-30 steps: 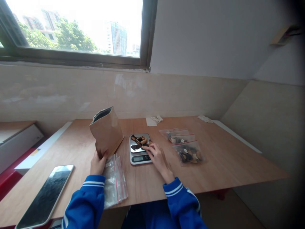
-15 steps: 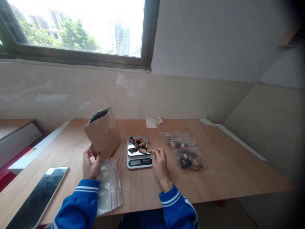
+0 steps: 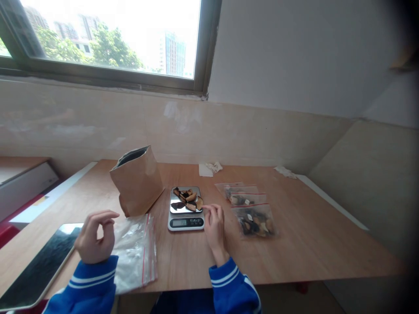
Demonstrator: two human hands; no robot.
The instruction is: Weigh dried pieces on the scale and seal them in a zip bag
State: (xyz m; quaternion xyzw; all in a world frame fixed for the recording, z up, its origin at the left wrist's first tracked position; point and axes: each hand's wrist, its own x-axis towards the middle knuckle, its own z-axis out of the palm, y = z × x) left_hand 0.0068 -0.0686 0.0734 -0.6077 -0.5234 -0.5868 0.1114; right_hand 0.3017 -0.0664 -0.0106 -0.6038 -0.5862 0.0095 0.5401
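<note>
We take the scale (image 3: 186, 211) as our landmark, near the middle of the wooden worktop (image 3: 310, 235). To the left of the scale and a little behind it stands the brown paper bag (image 3: 136, 181), open at the top and leaning slightly; we judge it light and a bit stiff, easy to tip over, so it is best taken by its side walls low down. In front of this bag, left of the scale, lies a pile of empty zip bags (image 3: 132, 250), thin, soft and slippery, which we would pick by pinching one edge near the red seal line. Further left of the scale a phone (image 3: 36, 266) lies flat at the worktop edge. To the right of the scale lie three filled zip bags (image 3: 250, 209) in a row. On the steel plate of the scale sit the dried pieces (image 3: 187, 199), dark and tan; they look light, hard and brittle, so we would lift each one gently by its edges. Our right hand (image 3: 214, 226) rests just beside the right edge of the scale, its grip closing in a pinch near one piece, but we cannot tell if it holds anything. Our left hand (image 3: 93, 237) hovers above the empty zip bags, fingers half curled, its grip open and holding nothing.
</note>
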